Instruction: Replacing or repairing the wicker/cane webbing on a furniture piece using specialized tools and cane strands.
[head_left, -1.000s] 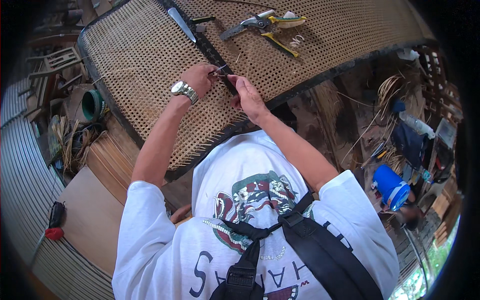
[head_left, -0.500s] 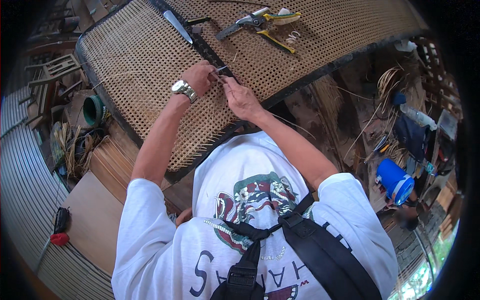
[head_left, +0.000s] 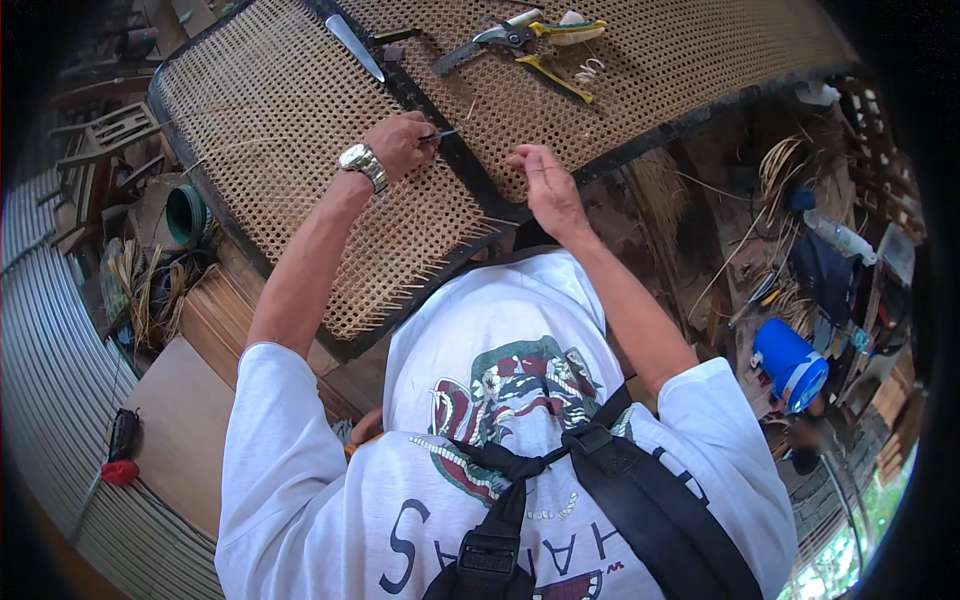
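A cluttered work area surrounds a large dark frame with woven cane; the dark bar crossing it serves as the reference here. Left of the bar, past the frame, are corrugated sheeting and a green container; well to its right stands a blue jug.

The left cane panel lies directly left of the bar, with loose strand ends sticking out along the edge nearest the person. The right cane panel spreads out on the bar's other side. Yellow-handled shears and pale curled offcuts rest right of the bar, and a pointed silver blade lies along its far part, probably put there to be reachable without getting under the hands.

The left grip is pinching a thin pointed tool whose tip reaches over the bar, seemingly held short for fine control. The left panel is right underneath this grip. The right grip hovers right of the bar, above the right panel's near edge, fingers drawn close; whether they pinch a strand I cannot tell.
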